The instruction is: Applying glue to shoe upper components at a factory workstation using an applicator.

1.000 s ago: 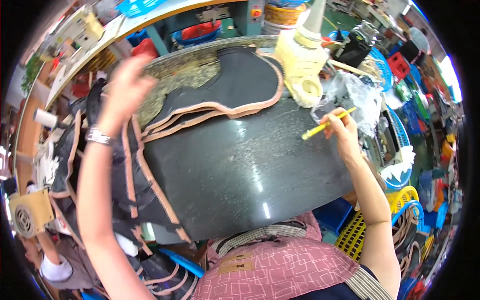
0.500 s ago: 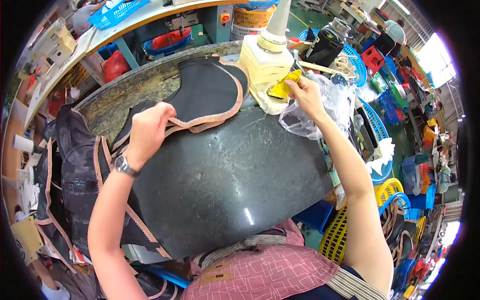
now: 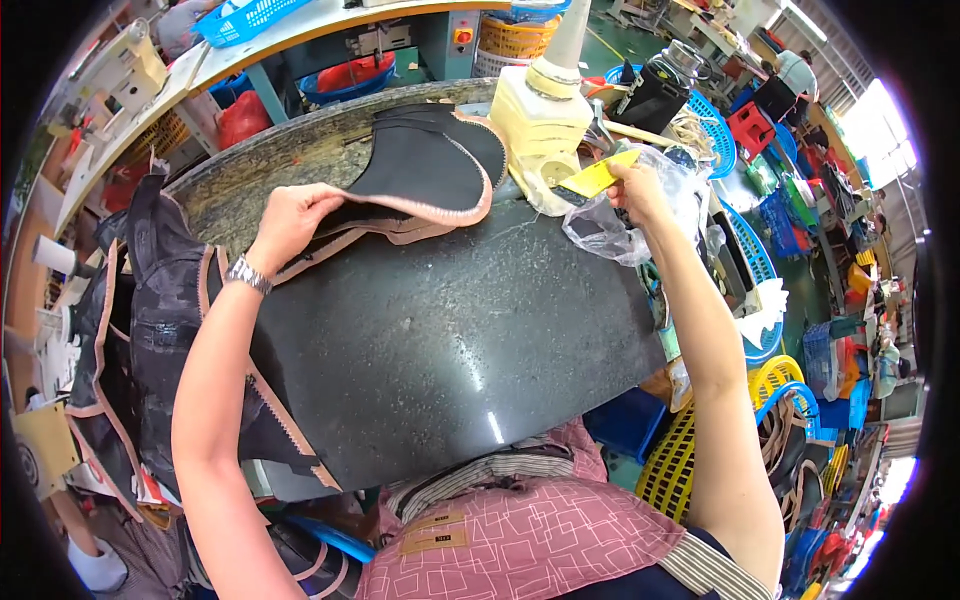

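Note:
A black flat piece with tan, zigzag-edged trim (image 3: 430, 165) lies at the far side of a dark tabletop (image 3: 450, 330). My left hand (image 3: 292, 225) pinches its left edge and holds that edge a little raised; a second tan-edged layer shows underneath. In my right hand (image 3: 640, 192) is a yellow flat scraper (image 3: 600, 175), its pointed end toward the left. That end is beside a cream, glue-crusted container (image 3: 540, 130) at the table's far edge. A clear plastic bag (image 3: 610, 240) lies crumpled under my right hand.
More black pieces with tan trim (image 3: 165, 330) hang over the table's left side. Yellow (image 3: 665, 465) and blue baskets (image 3: 765, 330) stand on the right. Beyond the table runs a long workbench (image 3: 330, 20); a black machine-like object (image 3: 660, 95) is at the far right.
My left hand has shifted slightly up and lifted the black piece's edge. My right hand has moved right and turned the yellow scraper, so its flat face shows, away from the container.

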The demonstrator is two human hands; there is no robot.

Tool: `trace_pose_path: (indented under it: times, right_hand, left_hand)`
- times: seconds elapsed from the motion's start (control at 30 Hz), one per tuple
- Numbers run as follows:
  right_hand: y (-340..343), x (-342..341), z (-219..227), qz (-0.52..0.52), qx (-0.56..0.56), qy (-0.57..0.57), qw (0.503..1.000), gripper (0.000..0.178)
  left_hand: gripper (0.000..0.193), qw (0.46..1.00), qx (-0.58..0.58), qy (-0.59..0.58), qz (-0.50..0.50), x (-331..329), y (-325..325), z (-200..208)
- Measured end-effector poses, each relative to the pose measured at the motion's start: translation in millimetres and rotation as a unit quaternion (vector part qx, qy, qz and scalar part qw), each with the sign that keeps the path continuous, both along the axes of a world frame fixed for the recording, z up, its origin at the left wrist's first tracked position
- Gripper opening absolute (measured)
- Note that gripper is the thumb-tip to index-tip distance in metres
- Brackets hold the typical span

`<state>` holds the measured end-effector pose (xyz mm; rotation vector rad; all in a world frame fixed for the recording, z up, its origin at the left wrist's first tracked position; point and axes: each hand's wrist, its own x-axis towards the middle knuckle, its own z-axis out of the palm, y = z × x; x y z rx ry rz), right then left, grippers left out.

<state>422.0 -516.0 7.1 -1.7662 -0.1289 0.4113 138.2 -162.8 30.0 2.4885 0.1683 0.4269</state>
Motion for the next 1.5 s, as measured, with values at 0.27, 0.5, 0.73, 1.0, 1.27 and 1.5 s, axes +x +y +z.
trace_pose_path:
  times: [0.27,0.5,0.73,1.0,1.27,1.5]
  right_hand:
    - [12.5,-41.1,73.7,0.127,0.420,0.091,0.894,0.020]
    - [40.0,-207.2,54.9,0.232,0.179,-0.037,0.955,0.018]
    - [78.9,-238.7,-17.9,0.240,0.041,-0.138,0.960,0.014]
    - [52.9,-294.4,-15.2,0.432,0.037,-0.457,0.777,0.023]
    - [75.4,-252.8,-14.6,0.266,-0.043,-0.274,0.923,0.012]
    - [15.6,-239.5,6.0,0.131,0.248,0.074,0.957,0.016]
  left_hand:
    - [0.015,0.911,0.286,-0.141,-0.261,-70.6,-189.0,-29.3]
    - [0.017,0.986,0.026,-0.013,-0.162,-94.9,-167.9,-25.2]
    - [0.037,0.980,0.114,0.015,-0.160,-116.0,-81.0,-53.4]
    - [0.036,0.978,0.147,0.003,-0.149,-118.4,-83.2,-57.6]
    - [0.034,0.969,0.194,-0.008,-0.155,-122.1,-82.2,-56.2]
    - [0.021,0.985,0.035,0.093,-0.144,-91.2,-85.2,-23.2]
